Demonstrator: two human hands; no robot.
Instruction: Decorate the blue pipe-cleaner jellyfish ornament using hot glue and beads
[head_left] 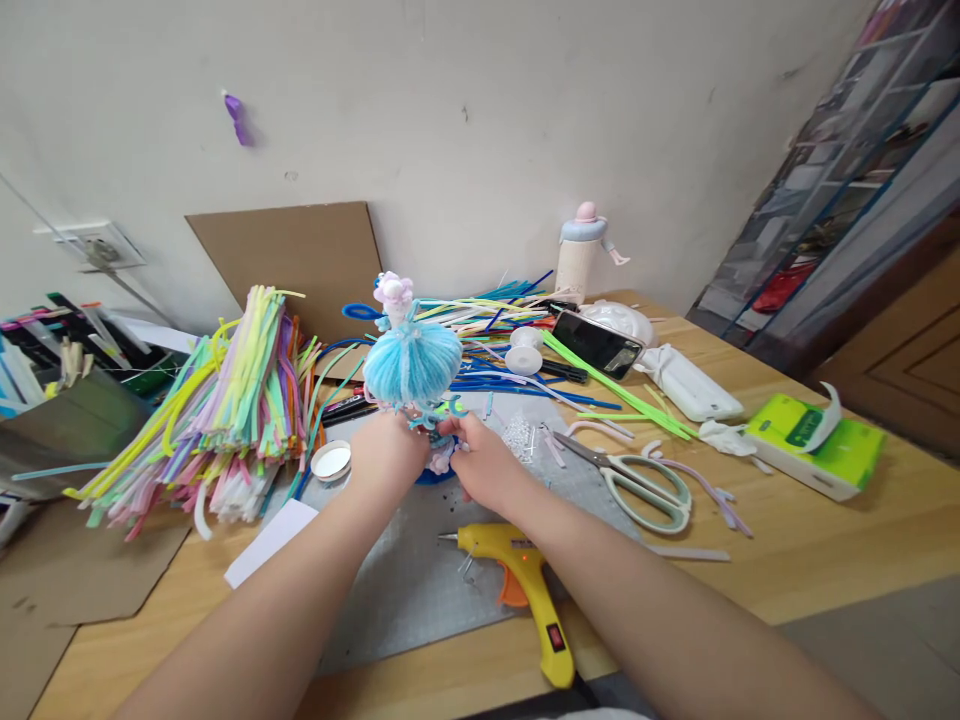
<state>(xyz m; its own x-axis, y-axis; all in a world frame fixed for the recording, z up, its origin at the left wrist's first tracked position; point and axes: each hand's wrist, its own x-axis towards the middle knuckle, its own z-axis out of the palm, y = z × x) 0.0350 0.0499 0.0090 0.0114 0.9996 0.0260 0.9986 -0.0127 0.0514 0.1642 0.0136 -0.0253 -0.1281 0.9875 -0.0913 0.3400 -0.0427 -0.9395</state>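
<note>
A pipe-cleaner figure (412,362) with a puffy light-blue skirt and a pale lilac top stands upright over the grey mat (390,580). Both my hands close around its lower part, beneath the skirt. My left hand (391,447) is on its left side, fingers mostly hidden behind the wrist. My right hand (484,458) pinches the base from the right, thumb and fingers bent at the small blue and pink pieces. Some dark blue shows at the bottom of the base. A yellow hot glue gun (525,570) lies on the mat just below my hands.
A thick bundle of coloured pipe cleaners (262,390) lies left, beside a pen holder (67,420). Scissors (649,490), a phone (598,343), a wire spool (523,352), a tissue pack (817,440) and a bottle (581,255) are to the right. Cardboard (300,255) leans against the wall.
</note>
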